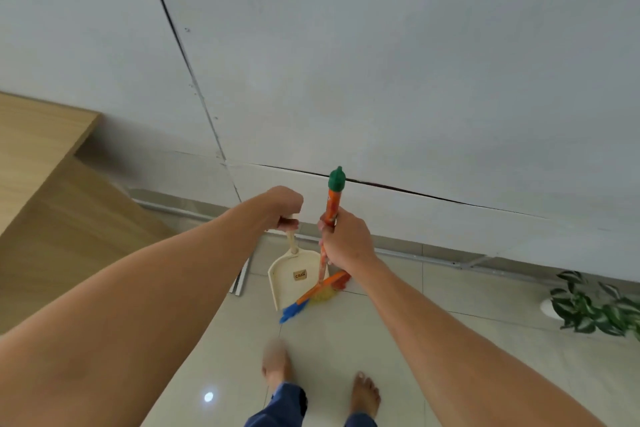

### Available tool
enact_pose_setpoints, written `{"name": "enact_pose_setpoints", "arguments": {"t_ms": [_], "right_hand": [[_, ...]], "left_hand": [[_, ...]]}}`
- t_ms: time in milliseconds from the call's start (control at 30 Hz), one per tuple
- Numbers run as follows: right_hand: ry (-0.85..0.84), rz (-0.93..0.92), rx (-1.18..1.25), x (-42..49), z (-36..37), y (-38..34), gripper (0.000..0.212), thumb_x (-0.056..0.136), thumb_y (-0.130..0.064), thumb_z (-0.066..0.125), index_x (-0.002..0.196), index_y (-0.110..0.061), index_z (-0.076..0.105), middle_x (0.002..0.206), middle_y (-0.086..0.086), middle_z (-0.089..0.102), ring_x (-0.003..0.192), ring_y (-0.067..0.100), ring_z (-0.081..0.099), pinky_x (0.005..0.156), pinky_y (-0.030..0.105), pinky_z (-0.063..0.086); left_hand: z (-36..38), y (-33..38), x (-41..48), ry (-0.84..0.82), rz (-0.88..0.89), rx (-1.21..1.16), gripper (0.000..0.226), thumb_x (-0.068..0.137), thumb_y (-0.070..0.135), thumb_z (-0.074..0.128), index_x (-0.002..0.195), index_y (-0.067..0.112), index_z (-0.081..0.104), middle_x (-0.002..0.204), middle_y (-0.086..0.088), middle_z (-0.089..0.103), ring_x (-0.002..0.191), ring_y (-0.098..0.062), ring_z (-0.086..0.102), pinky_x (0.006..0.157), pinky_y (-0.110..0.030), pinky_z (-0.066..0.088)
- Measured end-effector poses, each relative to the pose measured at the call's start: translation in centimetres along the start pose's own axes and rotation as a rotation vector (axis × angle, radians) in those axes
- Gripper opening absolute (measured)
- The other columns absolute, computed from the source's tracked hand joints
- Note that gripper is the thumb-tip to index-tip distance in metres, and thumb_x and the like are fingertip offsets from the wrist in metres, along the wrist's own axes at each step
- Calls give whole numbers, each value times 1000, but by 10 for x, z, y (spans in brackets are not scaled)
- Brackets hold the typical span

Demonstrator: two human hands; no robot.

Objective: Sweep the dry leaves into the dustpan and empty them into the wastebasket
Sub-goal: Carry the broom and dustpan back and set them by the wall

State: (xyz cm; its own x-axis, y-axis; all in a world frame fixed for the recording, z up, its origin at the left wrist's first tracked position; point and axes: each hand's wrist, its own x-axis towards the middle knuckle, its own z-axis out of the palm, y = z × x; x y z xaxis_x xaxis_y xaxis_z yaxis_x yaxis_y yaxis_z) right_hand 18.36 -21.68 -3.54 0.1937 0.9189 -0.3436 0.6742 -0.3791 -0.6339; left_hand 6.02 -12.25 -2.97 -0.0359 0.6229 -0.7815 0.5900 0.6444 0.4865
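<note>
My left hand (285,206) is closed around the top of the handle of a cream dustpan (292,276), which hangs upright over the tiled floor near the wall. My right hand (343,239) grips the orange stick of a broom (330,215) with a green cap; its blue, yellow and orange bristles (311,298) rest on the floor just in front of the dustpan's mouth. No dry leaves and no wastebasket are visible in this view.
A white wall (381,80) stands straight ahead, with a metal rail along its base. A wooden board or furniture panel (52,201) is at the left. A potted green plant (595,305) sits at the right. My bare feet (363,395) are on the light tiles.
</note>
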Motion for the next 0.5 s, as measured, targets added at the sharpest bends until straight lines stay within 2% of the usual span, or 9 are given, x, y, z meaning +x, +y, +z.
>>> {"name": "enact_pose_setpoints", "arguments": {"t_ms": [100,167,200,267,300,367,500], "right_hand": [[29,-15,-107,10,6,-11,17,96,-36,54,98,-24,65,82,-8,68,76,13,67,76,36,58],[52,-9,-128,17,8,-15,20,96,-39,54,99,-23,66,84,-7,69,77,13,66,78,35,57],[61,5,-127,19,8,-17,21,96,-39,55,101,-22,67,87,-7,70,78,13,66,79,33,57],[74,31,-104,26,6,-18,22,96,-37,56,105,-20,68,93,-5,71,83,15,66,80,31,54],[81,40,-93,30,5,-17,23,96,-36,56,107,-20,68,95,-4,71,84,15,65,80,29,53],[87,65,-86,35,1,-19,24,97,-34,56,110,-17,67,97,-2,71,85,16,64,77,28,49],[83,80,-102,42,-4,-22,25,97,-33,55,110,-14,65,96,-1,69,89,18,66,75,27,48]], "left_hand": [[-3,6,11,201,168,220,19,98,7,50,79,8,51,68,-7,63,51,-16,63,45,-22,44],[-5,7,17,302,260,422,17,89,4,56,73,9,56,72,-5,64,53,-13,54,43,-22,35],[-5,6,21,334,292,483,13,87,4,59,75,8,60,76,-5,65,56,-14,51,44,-23,36],[-5,3,27,373,350,529,7,89,7,62,83,11,65,83,-3,65,67,-19,56,53,-29,49],[-5,1,30,392,382,519,5,92,9,64,88,12,63,86,-2,64,75,-22,59,63,-33,56],[-6,-4,35,419,428,449,8,96,17,68,99,12,62,91,-3,63,87,-25,60,79,-36,57],[-9,-9,44,441,451,352,28,98,29,73,114,8,66,102,-10,71,96,-29,65,85,-39,57]]}}
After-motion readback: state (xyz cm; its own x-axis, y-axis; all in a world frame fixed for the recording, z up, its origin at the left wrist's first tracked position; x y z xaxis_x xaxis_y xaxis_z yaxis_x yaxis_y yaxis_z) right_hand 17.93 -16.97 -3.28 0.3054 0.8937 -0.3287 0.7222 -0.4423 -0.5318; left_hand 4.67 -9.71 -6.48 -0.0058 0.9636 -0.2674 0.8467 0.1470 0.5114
